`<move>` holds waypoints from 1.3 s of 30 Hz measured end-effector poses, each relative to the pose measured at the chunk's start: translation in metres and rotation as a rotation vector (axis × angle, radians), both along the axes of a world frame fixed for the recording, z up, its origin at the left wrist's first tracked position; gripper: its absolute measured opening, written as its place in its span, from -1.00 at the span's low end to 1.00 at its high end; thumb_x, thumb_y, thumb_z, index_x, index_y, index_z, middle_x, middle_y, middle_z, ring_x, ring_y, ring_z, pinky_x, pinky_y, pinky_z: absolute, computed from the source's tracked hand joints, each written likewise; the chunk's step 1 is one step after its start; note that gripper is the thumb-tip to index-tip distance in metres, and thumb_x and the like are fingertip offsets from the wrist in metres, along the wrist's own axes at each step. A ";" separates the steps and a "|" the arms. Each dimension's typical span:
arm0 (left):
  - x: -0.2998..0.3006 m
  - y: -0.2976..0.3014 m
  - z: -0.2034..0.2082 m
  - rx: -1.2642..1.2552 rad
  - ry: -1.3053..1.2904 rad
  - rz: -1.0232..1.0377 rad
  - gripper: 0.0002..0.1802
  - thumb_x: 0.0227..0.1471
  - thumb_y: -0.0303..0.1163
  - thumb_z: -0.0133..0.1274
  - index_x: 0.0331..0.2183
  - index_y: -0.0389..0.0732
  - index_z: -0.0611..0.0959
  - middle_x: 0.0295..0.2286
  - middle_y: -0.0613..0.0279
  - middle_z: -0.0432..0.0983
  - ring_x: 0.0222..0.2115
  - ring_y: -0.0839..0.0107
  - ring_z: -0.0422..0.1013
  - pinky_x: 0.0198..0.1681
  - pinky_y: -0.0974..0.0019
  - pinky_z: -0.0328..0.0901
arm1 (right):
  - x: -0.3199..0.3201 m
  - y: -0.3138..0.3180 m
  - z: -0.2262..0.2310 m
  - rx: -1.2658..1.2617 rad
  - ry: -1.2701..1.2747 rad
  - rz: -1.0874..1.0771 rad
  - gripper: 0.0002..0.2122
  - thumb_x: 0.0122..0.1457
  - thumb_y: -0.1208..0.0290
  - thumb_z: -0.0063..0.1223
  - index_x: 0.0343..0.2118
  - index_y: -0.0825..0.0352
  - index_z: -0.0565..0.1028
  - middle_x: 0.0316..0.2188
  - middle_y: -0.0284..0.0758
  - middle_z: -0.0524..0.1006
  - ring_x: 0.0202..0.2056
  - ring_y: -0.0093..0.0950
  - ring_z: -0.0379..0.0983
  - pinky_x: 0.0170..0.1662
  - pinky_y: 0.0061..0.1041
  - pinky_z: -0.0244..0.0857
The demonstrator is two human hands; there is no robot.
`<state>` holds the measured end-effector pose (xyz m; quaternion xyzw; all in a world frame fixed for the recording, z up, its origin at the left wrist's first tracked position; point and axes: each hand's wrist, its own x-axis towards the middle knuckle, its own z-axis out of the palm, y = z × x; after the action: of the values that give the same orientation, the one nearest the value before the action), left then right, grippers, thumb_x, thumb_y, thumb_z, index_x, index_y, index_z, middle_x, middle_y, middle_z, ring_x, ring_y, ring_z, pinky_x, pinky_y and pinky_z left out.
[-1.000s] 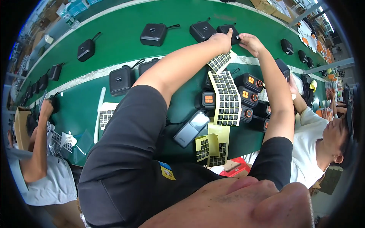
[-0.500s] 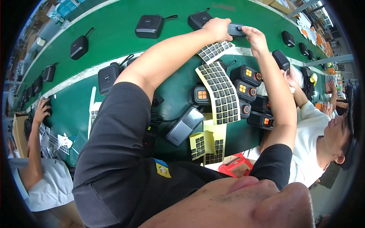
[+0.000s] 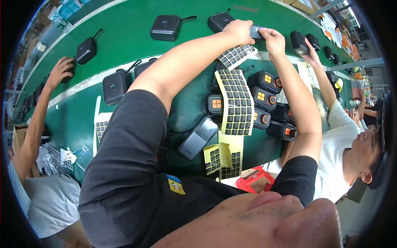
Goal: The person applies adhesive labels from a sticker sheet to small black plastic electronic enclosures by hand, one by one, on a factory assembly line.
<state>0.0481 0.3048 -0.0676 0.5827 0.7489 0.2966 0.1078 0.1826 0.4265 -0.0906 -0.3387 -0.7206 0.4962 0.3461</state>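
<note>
At the far side of the bench, my left hand (image 3: 239, 32) is closed around one end of a grey boxy device (image 3: 257, 32). My right hand (image 3: 273, 42) pinches at the other end, its thumb and fingers close together; a small pale patch shows on the face between the hands. Any small piece in the right fingertips is hidden. Below them a cream sheet of black rectangular pads (image 3: 237, 54) lies by a longer curved sheet of pads (image 3: 237, 103). Just beyond my left hand sits a black case with a strap (image 3: 219, 20).
Black devices with orange squares (image 3: 264, 97) cluster beside the sheets. A grey power bank (image 3: 198, 138) lies nearer me. Strapped black cases (image 3: 165, 28) stand along the green far strip (image 3: 124, 31). Co-workers' hands (image 3: 63, 71) reach in from both sides; a red frame (image 3: 255, 180) is near me.
My hands stay at the device with only slight finger movement. The right co-worker's hand has carried a black case onto the far strip. The left co-worker's hand has reached farther out.
</note>
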 end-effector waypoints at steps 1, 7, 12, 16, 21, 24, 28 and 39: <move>-0.001 0.000 -0.002 0.011 -0.001 0.011 -0.33 -0.31 -0.15 0.27 -0.09 -0.22 0.56 -0.30 -0.09 0.58 -0.24 0.02 0.52 -0.12 0.11 0.41 | -0.001 -0.002 0.002 0.001 -0.002 0.002 -0.79 0.08 0.43 0.25 -0.28 0.44 0.59 -0.39 -0.34 0.60 -0.41 -0.63 0.44 -0.30 -0.62 0.31; 0.009 0.011 0.000 0.008 -0.027 0.008 -0.33 -0.31 -0.14 0.27 -0.09 -0.23 0.56 -0.28 -0.10 0.58 -0.22 0.02 0.52 -0.11 0.11 0.41 | 0.008 0.015 0.004 0.398 -0.270 -0.273 -0.44 -0.20 0.17 0.49 -0.21 0.41 0.45 -0.36 -0.28 0.54 -0.35 -0.46 0.46 -0.26 -0.51 0.36; 0.001 0.004 -0.002 -0.047 0.091 -0.138 -0.36 -0.24 -0.06 0.30 -0.12 -0.20 0.54 -0.29 -0.10 0.58 -0.22 -0.04 0.50 -0.12 0.05 0.39 | 0.030 0.031 0.028 -0.571 -0.226 0.463 -0.39 0.14 0.46 0.19 0.26 0.18 0.21 0.11 -0.30 0.33 0.02 -0.41 0.37 -0.05 -0.37 0.43; -0.043 -0.036 0.022 0.207 -0.029 0.085 -0.40 -0.04 0.02 0.18 -0.22 -0.35 0.47 -0.35 -0.20 0.56 -0.25 -0.06 0.50 -0.17 0.03 0.38 | 0.027 0.042 0.007 -0.331 -0.156 0.400 -0.39 0.12 0.53 0.19 0.24 0.20 0.24 0.03 -0.29 0.41 -0.03 -0.44 0.40 -0.01 -0.42 0.39; -0.095 -0.116 0.052 0.245 -0.088 0.296 -0.39 0.06 0.07 0.08 -0.33 -0.41 0.48 -0.46 -0.11 0.56 -0.37 -0.04 0.52 -0.26 0.05 0.39 | -0.004 0.056 0.021 0.685 -0.663 0.328 -0.36 -0.14 0.24 0.35 0.01 0.37 0.32 -0.10 -0.09 0.48 -0.11 -0.26 0.45 0.02 -0.36 0.30; -0.110 -0.172 0.061 0.246 -0.065 0.329 -0.46 0.05 0.05 0.10 -0.43 -0.35 0.53 -0.53 0.00 0.55 -0.48 0.07 0.50 -0.37 0.12 0.37 | -0.073 0.006 0.034 0.624 -0.680 0.436 -0.33 -0.15 -0.01 0.28 -0.05 0.36 0.34 -0.19 0.03 0.51 -0.13 -0.06 0.45 0.06 -0.24 0.26; -0.099 -0.222 0.086 0.336 -0.311 0.296 -0.53 0.01 -0.01 0.15 -0.54 -0.29 0.55 -0.61 0.14 0.50 -0.59 0.38 0.43 -0.47 0.28 0.32 | -0.122 -0.038 0.029 0.640 -1.025 0.333 -0.18 -0.20 -0.03 0.31 0.05 0.48 0.29 -0.09 0.09 0.50 -0.04 -0.05 0.45 0.07 -0.29 0.31; -0.078 -0.323 0.103 0.401 -0.447 0.118 -0.75 -0.03 -0.62 0.12 -0.25 -0.31 0.47 -0.37 0.21 0.54 -0.32 0.55 0.47 -0.22 0.43 0.38 | -0.119 -0.159 0.099 0.718 -0.263 0.454 -0.74 0.08 0.46 0.07 -0.15 0.39 0.47 -0.24 -0.14 0.56 -0.19 -0.24 0.53 -0.09 -0.36 0.38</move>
<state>-0.0296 -0.0184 0.0353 0.4683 0.6656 0.5652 0.1352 0.0640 0.2673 0.0082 -0.0906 -0.9413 0.2307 0.2292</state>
